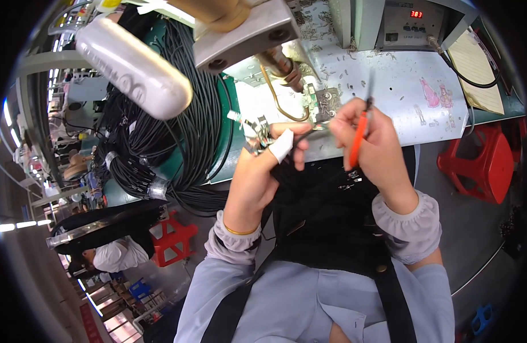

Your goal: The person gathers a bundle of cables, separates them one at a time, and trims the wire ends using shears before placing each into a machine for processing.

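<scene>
Head view, and both hands are up over the near edge of the tabletop (pixel 389 117), just in front of the press (pixel 246 46). Left hand (pixel 264 163), a white wrap (pixel 282 146) on one digit, is curled in, pinching the dark cable (pixel 303 138) between thumb and fingers. Out pokes the cable's end toward the right hand (pixel 375 136), which is closed around an orange tool (pixel 360 134), slim tip pointing away toward the far edge. Are those right fingertips gripping the cable end as well? Too blurred to tell!

Why hold it so? Probably the left steadies the cable close to its end so it can't droop, while the tool, tucked in the palm, leaves thumb and forefinger handy. The lamp (pixel 135 68) hangs above and left, likely to throw light right there, and the coils (pixel 203 108) pile at the left, presumably within easy reach.

Now the room! Tight ahead: the press's post (pixel 289 71) comes down just beyond the left fingers, and the coils crowd the left side. Clippings (pixel 315 26) litter the metal toward the far edge, where the control box (pixel 409 37) blocks the way. Best space lies rightward along the near edge, toward the near right corner, with the notepad (pixel 475 74) farther back on the right. Below that corner, off the edge, stands a red stool (pixel 483 163).
</scene>
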Available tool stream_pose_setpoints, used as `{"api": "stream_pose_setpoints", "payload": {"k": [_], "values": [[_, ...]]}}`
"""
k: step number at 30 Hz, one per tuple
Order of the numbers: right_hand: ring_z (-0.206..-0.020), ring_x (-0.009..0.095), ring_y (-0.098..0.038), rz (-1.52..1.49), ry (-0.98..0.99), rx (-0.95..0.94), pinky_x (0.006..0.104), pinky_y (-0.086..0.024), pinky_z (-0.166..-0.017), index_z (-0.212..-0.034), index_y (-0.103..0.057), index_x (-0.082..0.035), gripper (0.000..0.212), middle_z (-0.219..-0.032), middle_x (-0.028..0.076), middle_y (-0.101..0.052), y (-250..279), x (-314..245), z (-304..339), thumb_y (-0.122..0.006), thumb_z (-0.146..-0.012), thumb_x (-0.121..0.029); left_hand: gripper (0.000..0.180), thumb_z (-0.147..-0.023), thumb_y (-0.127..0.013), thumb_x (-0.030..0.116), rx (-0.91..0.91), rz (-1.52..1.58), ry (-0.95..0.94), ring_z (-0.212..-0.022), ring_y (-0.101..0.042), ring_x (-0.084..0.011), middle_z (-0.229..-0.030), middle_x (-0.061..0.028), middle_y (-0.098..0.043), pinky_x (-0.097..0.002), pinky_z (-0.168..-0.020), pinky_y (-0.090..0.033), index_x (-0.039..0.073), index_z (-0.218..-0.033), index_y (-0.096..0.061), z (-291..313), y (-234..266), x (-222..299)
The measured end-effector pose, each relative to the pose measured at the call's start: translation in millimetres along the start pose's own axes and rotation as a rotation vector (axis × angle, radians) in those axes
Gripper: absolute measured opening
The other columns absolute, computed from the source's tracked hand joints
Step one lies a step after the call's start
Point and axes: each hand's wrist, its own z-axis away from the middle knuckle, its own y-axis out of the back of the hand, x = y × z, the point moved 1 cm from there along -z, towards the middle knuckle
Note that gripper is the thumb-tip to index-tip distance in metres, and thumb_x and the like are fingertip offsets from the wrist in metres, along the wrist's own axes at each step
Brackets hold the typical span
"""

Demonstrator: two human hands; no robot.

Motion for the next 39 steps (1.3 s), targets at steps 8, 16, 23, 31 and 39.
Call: {"api": "stream_pose_setpoints", "payload": {"k": [8,16,23,31,39], "values": [[-0.053,0.008,-0.053,0.368,0.764,0.443,0.0173,-0.040,-0.047,-0.089,-0.053,0.001,0.009,-0.072,0.005,-0.054,4,-7,35,-0.054,-0.082,-0.005,0.020,-0.086,-0.046,0.011,-0.035,-0.348,-0.218,-0.063,-0.047,-0.0093,-0.075,-0.0067,-0.053,-0.0223,-0.054,-0.037,-0.002,-0.101,-0.052,32,-5,-20],[-0.073,0.013,-0.057,0.422,0.291,-0.570,0.0226,-0.044,-0.063,-0.098,-0.056,0.002,0.022,-0.087,0.010,-0.060,-47,42,43,-0.058,-0.080,-0.010,0.019,-0.086,-0.048,0.013,-0.407,0.187,-0.334,-0.061,-0.047,-0.0086,-0.072,-0.0036,-0.052,-0.0204,-0.050,-0.037,0.001,-0.101,-0.051,64,18,4],[-0.069,0.009,-0.056,0.171,0.037,-0.507,0.0219,-0.044,-0.060,-0.102,-0.056,0.000,0.023,-0.078,0.008,-0.059,-75,80,50,-0.057,-0.080,-0.007,0.024,-0.087,-0.047,0.018,0.388,-0.141,-0.248,-0.058,-0.048,-0.0072,-0.072,-0.0037,-0.054,-0.0191,-0.047,-0.036,0.000,-0.102,-0.051,86,21,-11],[-0.068,0.009,-0.056,0.007,0.057,-0.308,0.0222,-0.044,-0.059,-0.096,-0.057,0.002,0.016,-0.072,0.005,-0.059,-77,82,55,-0.053,-0.083,-0.006,0.036,-0.088,-0.044,0.020,0.174,-0.113,-0.219,-0.079,-0.058,-0.0165,-0.099,-0.0154,-0.058,-0.0245,-0.071,-0.046,-0.001,-0.117,-0.041,92,45,-17],[-0.068,0.012,-0.059,0.559,0.218,-0.409,0.0258,-0.047,-0.059,-0.092,-0.059,0.001,0.013,-0.078,0.009,-0.062,-66,78,62,-0.056,-0.079,-0.001,0.039,-0.089,-0.041,0.017,-0.038,-0.238,-0.281,-0.077,-0.060,-0.0175,-0.098,-0.0190,-0.059,-0.0265,-0.070,-0.048,-0.005,-0.121,-0.035,83,31,-14]]}}
